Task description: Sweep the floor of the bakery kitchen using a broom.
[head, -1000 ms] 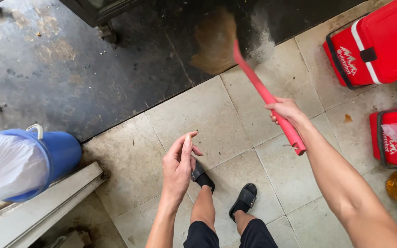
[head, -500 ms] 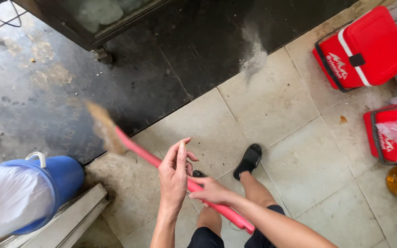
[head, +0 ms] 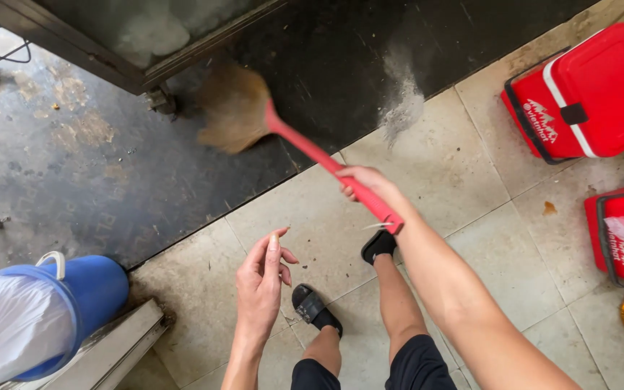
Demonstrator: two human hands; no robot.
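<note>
1 red-handled broom [head: 305,144] in our right hand [head: 365,182], fist closed on the handle, bristles on dark floor ahead-left of it. We judge mid-sweep; next stroke needs aiming at the dust pile [head: 402,108]. Left hand [head: 261,282] loosely open, empty, over tiles.

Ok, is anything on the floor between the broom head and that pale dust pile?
Nothing visible. The broom head, on the red handle in the right hand, lies on dark floor, with only bare dark floor between it and the dust pile.
</note>
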